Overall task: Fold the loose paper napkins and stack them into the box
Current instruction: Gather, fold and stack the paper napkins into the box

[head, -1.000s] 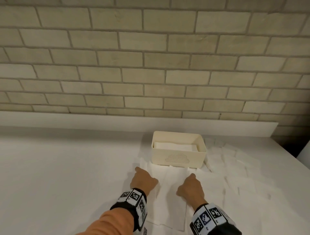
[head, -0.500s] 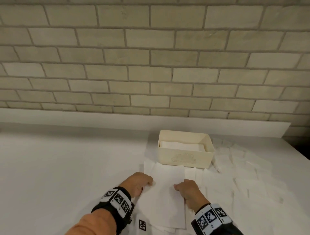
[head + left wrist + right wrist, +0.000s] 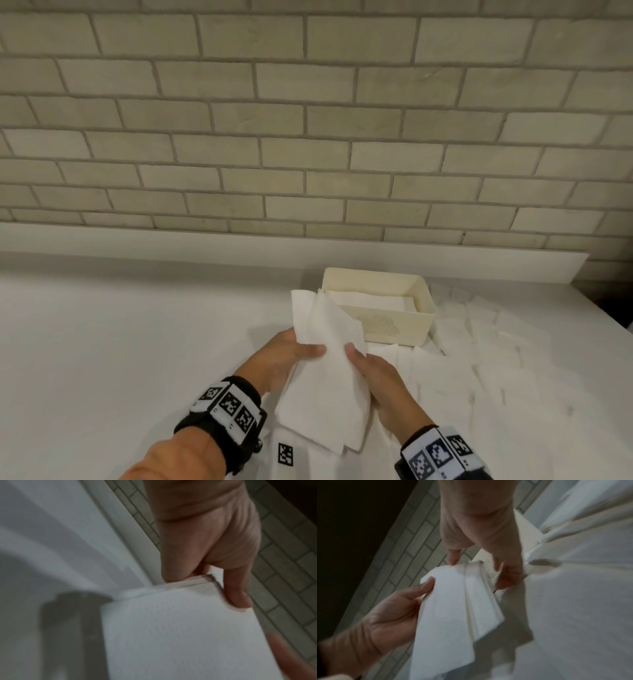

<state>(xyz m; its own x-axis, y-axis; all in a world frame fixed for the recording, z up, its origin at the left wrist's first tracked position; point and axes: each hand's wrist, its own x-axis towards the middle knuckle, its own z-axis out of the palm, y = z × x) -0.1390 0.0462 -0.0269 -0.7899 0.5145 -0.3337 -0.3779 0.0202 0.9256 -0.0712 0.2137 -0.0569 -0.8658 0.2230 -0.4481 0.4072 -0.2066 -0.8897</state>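
A white paper napkin (image 3: 329,380) hangs folded between both hands, lifted off the white counter (image 3: 137,342) just in front of the cream box (image 3: 394,329). My left hand (image 3: 308,349) pinches its left edge, thumb on top. My right hand (image 3: 356,353) pinches its right edge. In the left wrist view the left hand (image 3: 205,588) holds a corner of the napkin (image 3: 180,628). The right wrist view has the right hand (image 3: 479,570) gripping the napkin (image 3: 453,608) opposite the left hand (image 3: 385,615). Folded napkins (image 3: 370,301) lie inside the box.
Several loose napkins (image 3: 496,359) cover the counter to the right of the box and under my hands. A brick wall (image 3: 308,137) with a white ledge (image 3: 239,243) stands behind. The counter's right edge (image 3: 613,315) is near. A small printed marker (image 3: 285,454) lies by my left wrist.
Both hands pressed the napkin flat on the counter, then took its edges and lifted it up toward the box. The camera has moved closer.
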